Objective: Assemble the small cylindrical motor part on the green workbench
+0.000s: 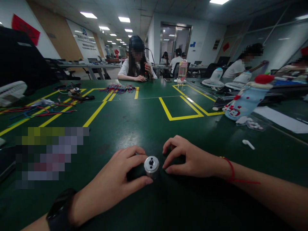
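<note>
A small silver cylindrical motor (151, 166) stands upright on the dark green table, its round top face showing a central shaft and small holes. My left hand (122, 170) grips it from the left, thumb at the front and index finger behind. Just to its right, apart from the motor, is my right hand (185, 157). Its thumb and index fingertips come together in a pinch low over the tabletop; anything between them is too small to make out.
Yellow tape (187, 118) marks the green table (134, 122). Bundled wires (120, 89) and loose wires (45, 110) lie farther back. At right are a blue bottle (247, 101), a white earbud (248, 144) and paper (284, 119). A person (137, 61) sits opposite.
</note>
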`<state>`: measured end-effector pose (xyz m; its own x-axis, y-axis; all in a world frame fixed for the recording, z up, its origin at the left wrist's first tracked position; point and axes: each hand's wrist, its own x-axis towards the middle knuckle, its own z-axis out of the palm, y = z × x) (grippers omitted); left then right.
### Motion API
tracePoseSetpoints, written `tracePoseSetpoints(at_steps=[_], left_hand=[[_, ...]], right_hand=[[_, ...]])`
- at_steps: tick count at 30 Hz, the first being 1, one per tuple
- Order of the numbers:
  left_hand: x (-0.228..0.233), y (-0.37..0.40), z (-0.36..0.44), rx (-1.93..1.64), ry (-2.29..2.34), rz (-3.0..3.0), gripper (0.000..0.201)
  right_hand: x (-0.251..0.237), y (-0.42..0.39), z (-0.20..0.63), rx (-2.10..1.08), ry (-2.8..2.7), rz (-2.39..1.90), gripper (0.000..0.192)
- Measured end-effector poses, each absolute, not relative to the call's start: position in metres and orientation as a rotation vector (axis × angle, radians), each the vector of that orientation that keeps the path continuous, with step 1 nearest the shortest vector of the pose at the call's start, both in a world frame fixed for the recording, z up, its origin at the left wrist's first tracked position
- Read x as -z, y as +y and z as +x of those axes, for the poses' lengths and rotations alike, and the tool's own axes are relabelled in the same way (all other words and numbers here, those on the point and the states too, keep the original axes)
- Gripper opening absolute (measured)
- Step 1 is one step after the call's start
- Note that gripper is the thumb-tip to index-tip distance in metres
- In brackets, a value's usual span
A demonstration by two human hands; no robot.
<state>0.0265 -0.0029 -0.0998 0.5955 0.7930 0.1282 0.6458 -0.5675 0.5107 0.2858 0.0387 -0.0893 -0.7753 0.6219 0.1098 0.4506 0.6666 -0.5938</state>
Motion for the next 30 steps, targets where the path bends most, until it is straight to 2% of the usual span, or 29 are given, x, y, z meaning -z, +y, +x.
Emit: tracePoseSetpoints(at_steps=[5, 12, 16, 20, 24, 30], left_hand=[[0.098, -0.006, 0.016, -0.489, 1.147, 2.417, 0.021], [0.099, -0.010, 0.008, -0.514, 1.139, 2.438, 0.022], [0.099, -0.010, 0.012, -0.510, 1.138, 2.440, 0.024], [0.100, -0.011, 0.014, -0.514, 1.134, 2.451, 0.026], [0.099, -0.011, 0.010, -0.514, 1.142, 2.452, 0.027], [0.095, -0.012, 0.003, -0.478, 1.153, 2.428, 0.023]], right_hand=[[0.085, 0.044, 0.281, -0.935, -2.342, -0.869, 0.018], [0.100, 0.082, 0.298, -0.760, -1.907, -1.274, 0.024], [0.104, 0.087, 0.307, -0.755, -1.910, -1.303, 0.027], [0.091, 0.068, 0.298, -0.795, -2.210, -1.111, 0.019], [0.081, 0.043, 0.279, -0.755, -2.594, -0.750, 0.022], [0.080, 0.025, 0.250, -0.739, -2.352, -0.728, 0.008]])
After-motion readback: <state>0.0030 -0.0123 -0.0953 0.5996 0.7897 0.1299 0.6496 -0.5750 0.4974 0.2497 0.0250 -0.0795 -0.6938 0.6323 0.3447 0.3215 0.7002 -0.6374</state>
